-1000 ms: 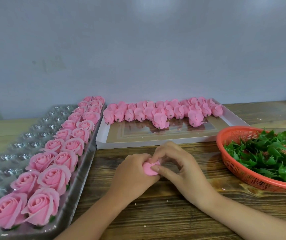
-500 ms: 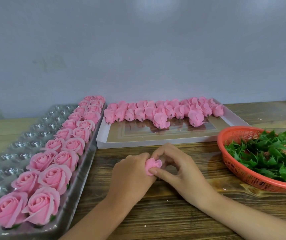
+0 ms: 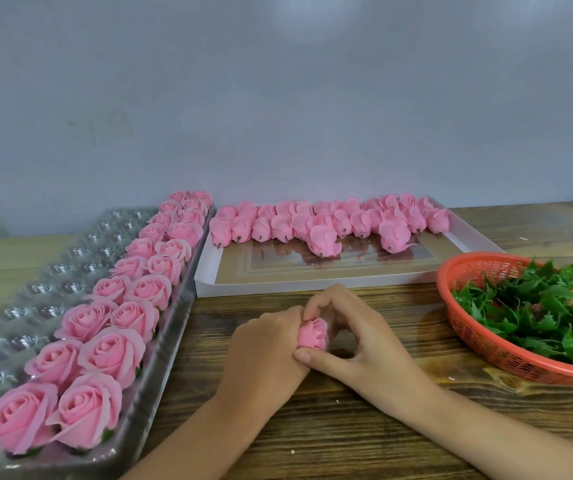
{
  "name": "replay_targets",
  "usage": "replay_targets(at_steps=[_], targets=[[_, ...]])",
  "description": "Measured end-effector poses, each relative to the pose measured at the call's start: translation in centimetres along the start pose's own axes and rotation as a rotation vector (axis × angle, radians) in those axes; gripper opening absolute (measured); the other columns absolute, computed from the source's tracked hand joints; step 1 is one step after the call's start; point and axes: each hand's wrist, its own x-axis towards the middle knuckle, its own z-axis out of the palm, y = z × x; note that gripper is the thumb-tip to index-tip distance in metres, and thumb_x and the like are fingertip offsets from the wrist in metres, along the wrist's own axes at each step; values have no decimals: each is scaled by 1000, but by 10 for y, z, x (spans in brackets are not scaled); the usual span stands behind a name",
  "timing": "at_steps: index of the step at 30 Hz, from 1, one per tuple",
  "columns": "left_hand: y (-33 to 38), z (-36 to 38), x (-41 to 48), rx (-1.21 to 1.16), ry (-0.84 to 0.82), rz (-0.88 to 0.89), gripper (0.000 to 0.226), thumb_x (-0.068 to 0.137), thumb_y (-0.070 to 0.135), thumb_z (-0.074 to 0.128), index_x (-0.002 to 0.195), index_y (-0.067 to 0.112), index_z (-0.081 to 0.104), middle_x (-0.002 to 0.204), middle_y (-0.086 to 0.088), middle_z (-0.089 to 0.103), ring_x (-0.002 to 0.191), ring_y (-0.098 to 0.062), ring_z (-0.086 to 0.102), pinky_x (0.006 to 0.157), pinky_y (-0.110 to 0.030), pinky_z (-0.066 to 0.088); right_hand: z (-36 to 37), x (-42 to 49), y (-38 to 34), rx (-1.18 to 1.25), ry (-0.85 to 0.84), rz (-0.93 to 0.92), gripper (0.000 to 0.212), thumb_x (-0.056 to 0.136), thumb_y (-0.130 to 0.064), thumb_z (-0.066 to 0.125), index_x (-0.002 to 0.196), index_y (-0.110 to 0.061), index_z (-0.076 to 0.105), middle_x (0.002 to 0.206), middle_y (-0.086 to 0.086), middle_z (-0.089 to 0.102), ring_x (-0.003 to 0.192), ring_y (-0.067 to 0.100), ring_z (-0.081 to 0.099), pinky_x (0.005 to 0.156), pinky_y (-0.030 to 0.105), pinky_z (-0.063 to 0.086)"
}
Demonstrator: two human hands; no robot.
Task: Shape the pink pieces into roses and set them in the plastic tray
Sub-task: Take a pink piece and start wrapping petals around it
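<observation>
At the left of the frame the plastic tray (image 3: pixel 35 292) is clear and glossy, glinting silver. The roses (image 3: pixel 105 355) in it and the pink piece (image 3: pixel 312 333) at centre look matt and soft. The table (image 3: pixel 330 438) is grainy wood, the flat box (image 3: pixel 312 284) smooth white card, the basket (image 3: pixel 468 323) orange plastic mesh, its leaves (image 3: pixel 537 306) shiny.

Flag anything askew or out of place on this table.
Two loose pink pieces, one mid-box and one further right, lie forward of the neat row in the white box, petals splayed. The finished roses sit evenly in the plastic tray; nothing else stands out.
</observation>
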Motion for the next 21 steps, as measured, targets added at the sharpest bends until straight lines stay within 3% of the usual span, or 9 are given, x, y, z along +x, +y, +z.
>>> replay_targets(at_steps=[6,10,12,16,21], targets=[[-1,-1,1,-30,-4,-34,18,86,45,59,88,27,63,72,18,55,63,0,52,57,-7,30,-1,1,0,-43,-17,-70,9,89,-13,72,94,-17,65,94,-9,57,90,16,57,76,27,49],[-1,-1,4,-175,-110,-104,8,83,36,66,80,35,59,69,21,57,68,2,57,59,-6,35,-2,0,1,-89,-43,-97,7,91,-10,68,93,-16,65,97,-8,54,96,13,56,82,18,44],[-2,0,5,-256,-138,-116,18,81,31,69,73,40,56,69,19,61,72,2,59,60,-7,39,-2,0,1,-98,-42,-104,9,92,-10,67,93,-17,64,98,-9,52,98,13,55,84,18,44],[-4,1,5,-261,-84,-119,13,83,30,66,74,36,58,69,14,62,68,-2,59,60,-15,41,-2,0,3,-68,-5,-86,19,88,-20,73,101,-22,59,101,-10,54,98,16,56,83,25,47],[-6,2,4,-233,-62,-79,5,85,30,66,84,30,61,73,14,61,70,-6,59,62,-19,43,-1,0,3,-46,13,-66,36,79,-35,78,109,-33,57,102,-15,56,94,14,57,81,17,44]])
